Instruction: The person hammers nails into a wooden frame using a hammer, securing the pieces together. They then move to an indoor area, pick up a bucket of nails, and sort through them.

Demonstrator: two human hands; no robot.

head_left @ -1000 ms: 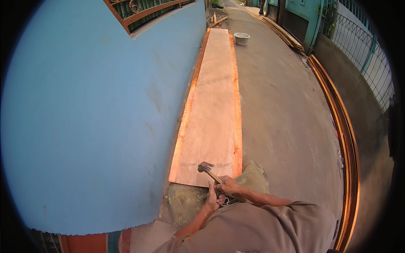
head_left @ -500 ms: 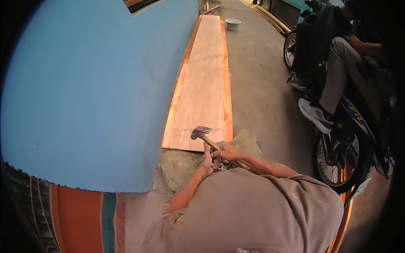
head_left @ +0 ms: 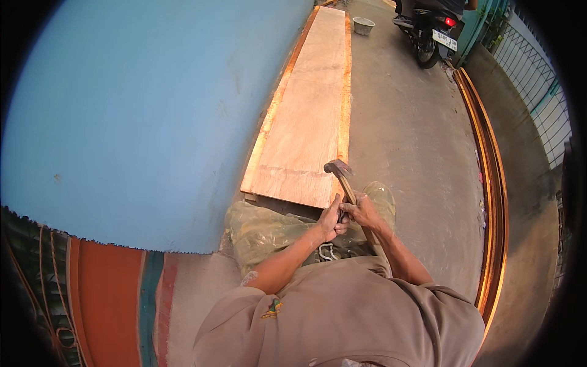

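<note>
Both hands, left hand (head_left: 330,220) and right hand (head_left: 362,212), clamp fingers on the hammer (head_left: 343,178) handle over the plywood sheet (head_left: 309,122). Mid-adjustment, seemingly; next needs a firm one-handed grip for striking.

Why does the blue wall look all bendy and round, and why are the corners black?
In the head view, the fisheye lens bends straight edges, so the wall and plank curve toward the rim; the black corners lie outside the lens circle. Light is soft daylight, with an orange glow along the plank's edges; the hammer looks sharp.
</note>
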